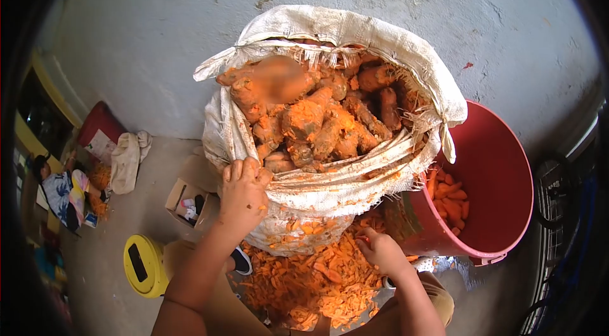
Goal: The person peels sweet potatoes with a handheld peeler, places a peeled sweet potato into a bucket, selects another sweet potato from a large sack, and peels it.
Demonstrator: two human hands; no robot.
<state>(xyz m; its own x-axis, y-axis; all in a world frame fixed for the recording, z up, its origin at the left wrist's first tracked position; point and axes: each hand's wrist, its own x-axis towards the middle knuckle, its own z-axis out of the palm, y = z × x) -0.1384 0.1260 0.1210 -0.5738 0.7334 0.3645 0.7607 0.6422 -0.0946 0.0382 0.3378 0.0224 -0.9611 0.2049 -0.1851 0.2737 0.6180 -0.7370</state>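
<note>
A white woven sack [355, 193] stands open in the middle, its rim rolled down, full of dirt-covered orange carrots [317, 123]. My left hand [244, 193] grips the sack's front left rim, fingers curled over the fold. Below the sack's front right side is my right hand [379, 252], its fingers curled together above a heap of orange peelings [311, 285]; what it holds, if anything, is too small to make out. To the right, a large red bucket [501, 177] holds peeled carrots [450, 201].
A small cardboard box [179, 212] and a yellow round container [157, 282] are on the floor at the left. Farther left, a person [60, 190] is beside a red container [103, 125] and a pale cloth sack [125, 163]. A grey wall [152, 38] rises behind.
</note>
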